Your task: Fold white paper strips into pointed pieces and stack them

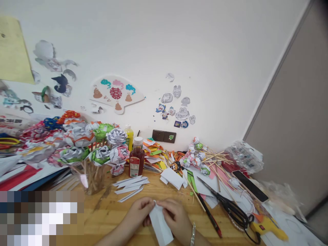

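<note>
The pale brown wooden table ran far to the white wall, its far edge hidden behind heaped paper crafts. Wood showed around the two hands, widest on the left between the arm and the flowers, and in a narrower stretch on the right as far as a slim black pen with a red end. Beyond that pen, large black-handled scissors lay with their blades toward the far left, and a yellow plastic glue gun bounded the near right. The near left corner was blurred out

The folded strip of white paper was at the near middle, between the hands. It was long and narrow, with a lengthwise crease, and slanted from its pinched far end toward the near right. The left hand held that far end in a narrow pinch of thumb and fingers; the right hand, with a silvery bracelet at its wrist, pinched the same end and the strip's right edge. The fingertips nearly met. Farther off lay loose white paper strips and, to their right, a small pile of folded white paper

On the left, a clear container held wooden sticks topped with folded paper flowers. To its right stood a white-capped bottle of reddish-brown liquid, with a yellow bottle just behind it
</note>
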A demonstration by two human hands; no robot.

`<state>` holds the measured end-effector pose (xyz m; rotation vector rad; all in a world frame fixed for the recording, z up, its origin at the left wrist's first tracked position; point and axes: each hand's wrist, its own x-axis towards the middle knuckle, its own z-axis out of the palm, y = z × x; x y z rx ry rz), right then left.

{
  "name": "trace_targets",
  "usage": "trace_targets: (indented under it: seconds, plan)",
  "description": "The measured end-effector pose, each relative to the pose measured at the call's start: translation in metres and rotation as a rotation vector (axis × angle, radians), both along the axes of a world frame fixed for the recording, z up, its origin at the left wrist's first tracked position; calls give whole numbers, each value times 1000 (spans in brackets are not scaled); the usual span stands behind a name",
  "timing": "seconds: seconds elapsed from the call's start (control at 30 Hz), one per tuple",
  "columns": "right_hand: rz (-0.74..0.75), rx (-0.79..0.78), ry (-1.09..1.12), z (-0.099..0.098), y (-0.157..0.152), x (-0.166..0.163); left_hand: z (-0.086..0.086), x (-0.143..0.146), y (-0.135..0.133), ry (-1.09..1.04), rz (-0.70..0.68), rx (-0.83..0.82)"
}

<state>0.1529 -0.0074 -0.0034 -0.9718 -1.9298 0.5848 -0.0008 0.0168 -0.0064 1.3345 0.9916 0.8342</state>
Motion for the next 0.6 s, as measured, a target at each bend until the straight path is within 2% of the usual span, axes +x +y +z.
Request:
trace_targets:
  seconds: [0.13, 0.23, 0.43, 0.6]
  plan:
    - [-94, -68, 69, -9, 3, 2, 0, 1, -1, 0, -3, 11]
    - [-87, -115, 54, -10, 3, 2, 1, 1, -2, 1, 1, 5]
    - [-17, -45, 22, -5, 3, 2, 1, 0, -2, 1, -3, 21]
    - [-21, 19, -4, -9, 5, 2, 0, 1, -3, -18, 1, 16]
